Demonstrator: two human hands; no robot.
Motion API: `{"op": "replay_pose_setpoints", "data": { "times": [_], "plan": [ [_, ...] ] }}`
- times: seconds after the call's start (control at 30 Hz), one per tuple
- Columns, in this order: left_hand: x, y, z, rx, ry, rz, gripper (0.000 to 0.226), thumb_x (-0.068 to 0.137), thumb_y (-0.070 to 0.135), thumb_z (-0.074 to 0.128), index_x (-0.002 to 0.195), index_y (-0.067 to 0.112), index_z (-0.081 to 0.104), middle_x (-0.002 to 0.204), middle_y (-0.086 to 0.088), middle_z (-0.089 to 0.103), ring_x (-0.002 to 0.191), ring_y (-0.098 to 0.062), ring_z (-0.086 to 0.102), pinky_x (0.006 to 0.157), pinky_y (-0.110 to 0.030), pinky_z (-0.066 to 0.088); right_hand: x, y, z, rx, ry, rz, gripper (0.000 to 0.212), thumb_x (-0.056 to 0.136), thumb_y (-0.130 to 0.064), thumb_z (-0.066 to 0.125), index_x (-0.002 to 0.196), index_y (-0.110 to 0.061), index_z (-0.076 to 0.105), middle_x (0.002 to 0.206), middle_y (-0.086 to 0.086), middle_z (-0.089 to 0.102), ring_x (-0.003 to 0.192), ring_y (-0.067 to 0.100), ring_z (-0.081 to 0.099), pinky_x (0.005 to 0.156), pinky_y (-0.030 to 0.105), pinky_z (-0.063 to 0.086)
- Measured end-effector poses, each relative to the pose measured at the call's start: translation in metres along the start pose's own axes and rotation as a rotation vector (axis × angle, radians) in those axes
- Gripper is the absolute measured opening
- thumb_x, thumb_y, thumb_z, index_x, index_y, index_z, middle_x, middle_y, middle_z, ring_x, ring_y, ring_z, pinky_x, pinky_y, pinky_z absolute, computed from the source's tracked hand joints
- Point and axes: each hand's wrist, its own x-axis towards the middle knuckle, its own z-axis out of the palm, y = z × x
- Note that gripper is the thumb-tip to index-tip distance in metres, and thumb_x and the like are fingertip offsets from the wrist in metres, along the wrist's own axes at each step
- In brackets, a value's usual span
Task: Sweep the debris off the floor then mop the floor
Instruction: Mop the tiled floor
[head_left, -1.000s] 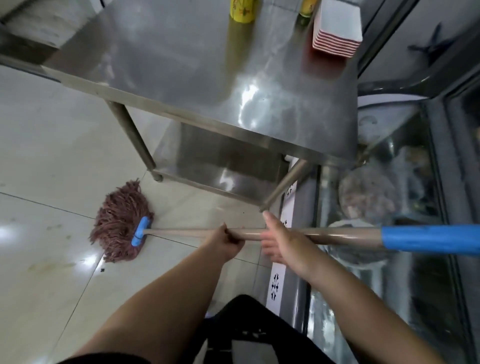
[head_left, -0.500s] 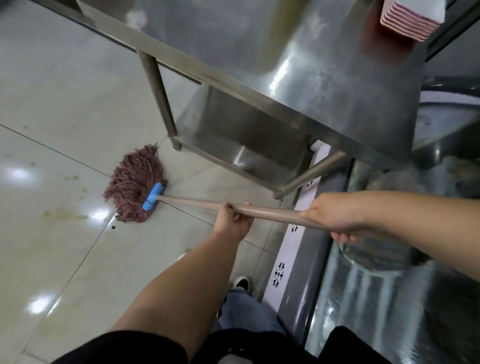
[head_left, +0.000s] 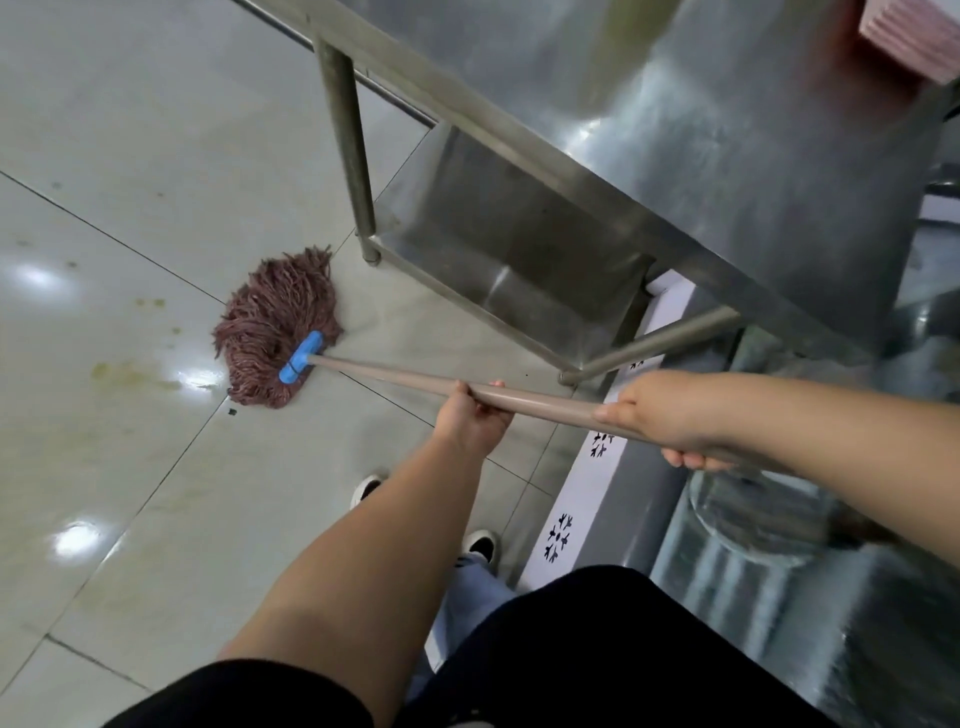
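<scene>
The left hand (head_left: 470, 415) is wrapped around the beige mop handle (head_left: 395, 375) about midway down its length, fingers curled over the top, and the right hand (head_left: 670, 415) is clamped on the same handle nearer the body, to the right, knuckles up with fingertips showing beneath. The handle slants down to the left and away to a blue clamp (head_left: 301, 357) that holds the reddish-brown string mop head (head_left: 275, 322), which lies spread flat on the glossy tiled floor (head_left: 130, 156) just left of the near-left leg (head_left: 348, 150) of a stainless steel table. Yellowish stains (head_left: 124, 371) mark the tile to the left of the mop head, and a small dark speck (head_left: 232, 412) sits just beside its near edge. The steel tabletop (head_left: 701, 104) fills the upper right, with a lower shelf (head_left: 519, 244) under it that looks bare; at the far right corner rests a stack of pink-edged trays (head_left: 909, 41), blurred, contents not visible. Below the right hand a clear round container (head_left: 753, 519) shows, too blurred to tell what it holds. Two shoe toes (head_left: 480, 543) point forward beneath the left arm.
</scene>
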Motion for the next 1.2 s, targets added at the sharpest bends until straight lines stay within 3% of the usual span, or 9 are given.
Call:
{"op": "replay_pose_setpoints", "data": {
  "times": [0.13,0.27,0.43,0.57,0.7,0.9,0.97,1.03,1.2],
  "plan": [
    [0.005,0.031,0.001,0.015,0.035,0.086,0.031,0.102,0.025,0.035,0.127,0.008,0.042,0.082,-0.013,0.049,0.067,-0.018,0.048,0.080,-0.029,0.045,0.010,-0.033,-0.002,0.088,-0.009,-0.015,0.054,0.097,-0.051,0.037,0.124,-0.005,0.049,0.061,0.010,0.048,0.043,0.017,0.039,0.041,0.019,0.031],
    [0.010,0.073,-0.015,0.154,0.103,0.152,0.040,0.102,0.018,0.035,0.136,-0.002,0.036,0.126,-0.018,0.053,0.113,-0.023,0.055,0.098,-0.029,0.039,0.035,-0.078,0.022,0.198,-0.063,-0.055,0.048,0.098,-0.048,0.037,0.115,-0.005,0.050,0.060,0.010,0.044,0.035,0.015,0.039,0.041,0.019,0.031],
    [-0.013,0.121,-0.045,0.217,0.120,0.185,0.026,0.100,0.016,0.038,0.082,0.007,0.052,0.079,-0.008,0.054,0.067,-0.018,0.056,0.044,-0.021,0.052,0.069,-0.164,0.047,0.348,-0.152,-0.112,0.037,0.099,-0.045,0.035,0.104,-0.010,0.047,0.042,0.012,0.044,0.030,0.017,0.038,0.039,0.016,0.035],
    [-0.055,0.149,-0.051,0.179,0.040,0.155,0.039,0.100,0.037,0.032,0.085,0.009,0.054,0.078,-0.009,0.053,0.062,-0.020,0.053,0.041,-0.022,0.051,0.078,-0.247,0.042,0.386,-0.190,-0.219,0.040,0.099,-0.039,0.038,0.077,-0.007,0.045,0.050,0.011,0.041,0.032,0.014,0.036,0.042,0.016,0.035],
    [-0.108,0.190,-0.042,0.045,-0.010,0.209,0.048,0.099,0.048,0.026,0.095,0.008,0.052,0.061,-0.011,0.047,0.034,-0.015,0.042,0.036,-0.018,0.043,0.064,-0.323,0.035,0.321,-0.233,-0.327,0.032,0.102,-0.028,0.035,0.083,-0.008,0.050,0.055,0.014,0.044,0.042,0.019,0.042,0.044,0.023,0.033],
    [-0.166,0.228,-0.031,0.161,0.048,0.325,0.062,0.095,0.059,0.017,0.103,0.008,0.052,0.088,-0.015,0.056,0.075,-0.026,0.051,0.070,-0.038,0.046,0.037,-0.408,0.016,0.229,-0.291,-0.382,0.042,0.101,-0.024,0.034,0.066,-0.002,0.041,0.035,0.009,0.052,0.053,0.026,0.047,0.055,0.028,0.043],
    [-0.184,0.229,-0.035,0.197,0.121,0.321,0.068,0.093,0.062,0.018,0.114,0.008,0.054,0.101,-0.016,0.060,0.079,-0.029,0.055,0.068,-0.044,0.050,0.034,-0.422,0.019,0.270,-0.292,-0.494,0.036,0.101,-0.018,0.031,0.066,-0.008,0.033,0.029,0.004,0.047,0.032,0.019,0.052,0.033,0.017,0.042],
    [-0.201,0.221,-0.039,0.239,0.154,0.305,0.065,0.092,0.064,0.023,0.100,0.009,0.058,0.086,-0.017,0.066,0.068,-0.029,0.064,0.059,-0.042,0.057,0.032,-0.421,0.028,0.412,-0.310,-0.533,0.035,0.102,-0.016,0.026,0.067,-0.012,0.028,0.059,0.009,0.051,0.013,0.005,0.037,0.014,0.012,0.018],
    [-0.216,0.169,-0.036,0.105,0.179,0.356,0.047,0.094,0.052,0.040,0.080,0.008,0.048,0.044,0.000,0.047,0.029,-0.008,0.045,0.032,-0.014,0.042,0.027,-0.389,0.050,0.576,-0.470,-0.446,0.016,0.102,-0.023,0.031,0.110,-0.013,0.040,0.113,0.018,0.061,0.023,0.020,0.052,0.025,0.019,0.040]
  ]
}}
